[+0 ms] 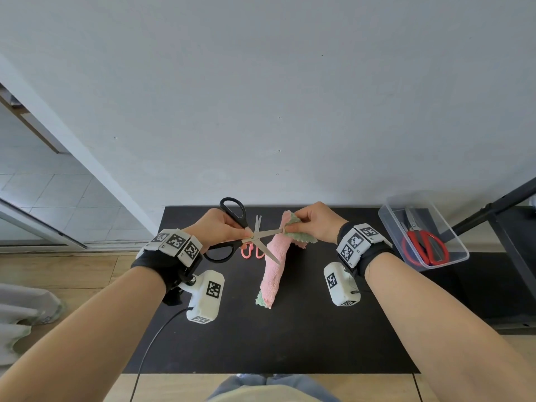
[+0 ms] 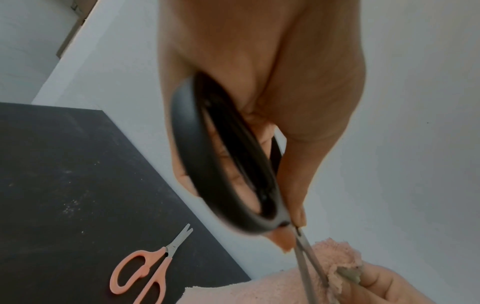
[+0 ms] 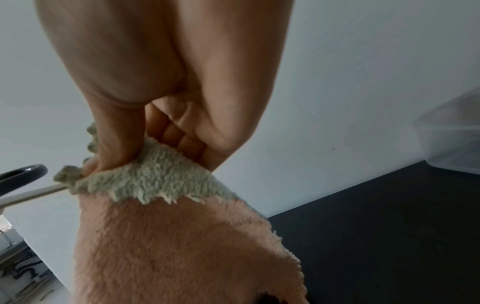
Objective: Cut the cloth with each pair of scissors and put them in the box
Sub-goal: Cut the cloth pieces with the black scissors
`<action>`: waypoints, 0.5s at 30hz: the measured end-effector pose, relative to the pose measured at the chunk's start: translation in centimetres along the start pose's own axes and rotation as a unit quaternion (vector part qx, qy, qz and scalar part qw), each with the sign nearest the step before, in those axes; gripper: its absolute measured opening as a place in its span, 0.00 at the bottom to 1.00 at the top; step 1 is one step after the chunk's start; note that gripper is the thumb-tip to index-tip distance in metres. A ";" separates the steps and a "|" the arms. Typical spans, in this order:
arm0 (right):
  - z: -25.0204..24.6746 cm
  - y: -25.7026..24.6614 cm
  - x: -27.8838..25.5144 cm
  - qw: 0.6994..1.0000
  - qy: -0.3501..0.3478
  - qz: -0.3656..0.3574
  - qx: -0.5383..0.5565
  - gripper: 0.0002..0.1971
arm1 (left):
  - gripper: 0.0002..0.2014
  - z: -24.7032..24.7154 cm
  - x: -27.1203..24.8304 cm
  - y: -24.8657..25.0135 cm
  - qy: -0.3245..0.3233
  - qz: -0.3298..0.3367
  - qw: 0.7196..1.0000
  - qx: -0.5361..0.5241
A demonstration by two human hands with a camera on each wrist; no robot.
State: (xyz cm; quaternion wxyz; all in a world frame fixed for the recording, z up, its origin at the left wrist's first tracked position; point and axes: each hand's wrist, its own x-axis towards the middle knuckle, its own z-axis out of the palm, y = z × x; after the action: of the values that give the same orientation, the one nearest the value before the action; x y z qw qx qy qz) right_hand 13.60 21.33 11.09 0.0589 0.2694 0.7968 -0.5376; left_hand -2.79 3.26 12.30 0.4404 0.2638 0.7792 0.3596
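My left hand (image 1: 229, 230) grips the black-handled scissors (image 1: 236, 217) above the black mat (image 1: 290, 338). Their blades stand open; one blade (image 1: 269, 233) reaches right into the green corner (image 1: 295, 227) of the pink cloth (image 1: 275, 265). My right hand (image 1: 301, 220) pinches that corner and lifts it, while the rest of the cloth trails down onto the mat. In the left wrist view my fingers go through the black handle (image 2: 207, 164). The right wrist view shows the fingers (image 3: 109, 148) pinching the green corner (image 3: 155, 179).
Small pink scissors (image 1: 257, 224) lie on the mat behind the black pair, also visible in the left wrist view (image 2: 148, 267). A clear plastic box (image 1: 446, 260) at the mat's right edge holds red-handled scissors (image 1: 425, 246). The wall stands just behind the mat.
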 end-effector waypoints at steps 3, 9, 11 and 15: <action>0.1 0.1 0.0 1.000 0.014 0.007 0.010 0.06 | 0.06 -0.1 -0.1 0.1 0.001 0.000 1.000 0.004; 0.0 0.2 0.2 0.999 0.028 0.024 0.039 0.08 | 0.04 -0.1 -0.1 -0.1 0.003 0.013 1.000 -0.016; 0.1 0.1 0.4 0.998 0.031 0.029 0.042 0.07 | 0.04 0.0 -0.1 0.1 0.001 0.018 1.000 -0.018; -0.7 0.4 0.3 0.996 0.075 0.044 0.007 0.13 | 0.05 -0.4 -0.5 -0.2 0.011 0.017 1.000 0.020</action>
State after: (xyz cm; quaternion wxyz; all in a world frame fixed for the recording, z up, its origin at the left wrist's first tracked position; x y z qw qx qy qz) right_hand 13.68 22.15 10.91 0.0204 0.3440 0.7824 -0.5187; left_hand -2.92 2.69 12.55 0.4205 0.2817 0.7862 0.3546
